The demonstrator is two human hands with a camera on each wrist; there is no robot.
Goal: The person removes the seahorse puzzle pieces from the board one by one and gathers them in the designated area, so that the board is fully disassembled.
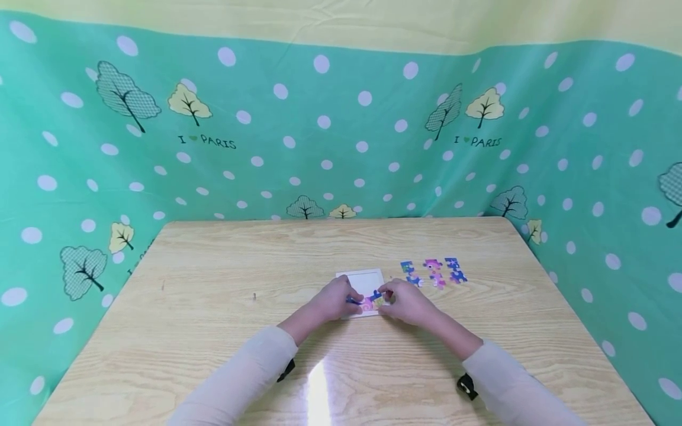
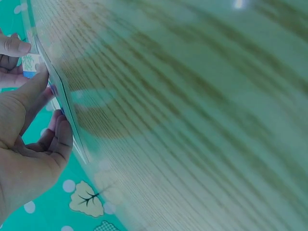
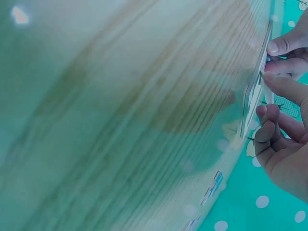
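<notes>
A small white puzzle tray [image 1: 364, 278] lies on the table with colourful jigsaw pieces [image 1: 367, 305] along its near side, one bearing a pink spiral. At the tray's left edge my left hand [image 1: 337, 300] holds a dark blue puzzle piece [image 1: 351, 300] between thumb and forefinger. From the right, my right hand [image 1: 407, 302] pinches another puzzle piece [image 1: 376, 295], blue at the top and tilted above the tray. Its pale edge [image 3: 268, 92] shows between thumb and fingertip in the right wrist view. The fingers partly cover the pieces.
To the right of the tray, several loose jigsaw pieces [image 1: 434, 273] lie in three upright groups, blue and pink. A small dark speck [image 1: 254, 296] marks the wooden table [image 1: 224, 260] on the left. A green dotted curtain [image 1: 341, 136] hangs behind and at both sides.
</notes>
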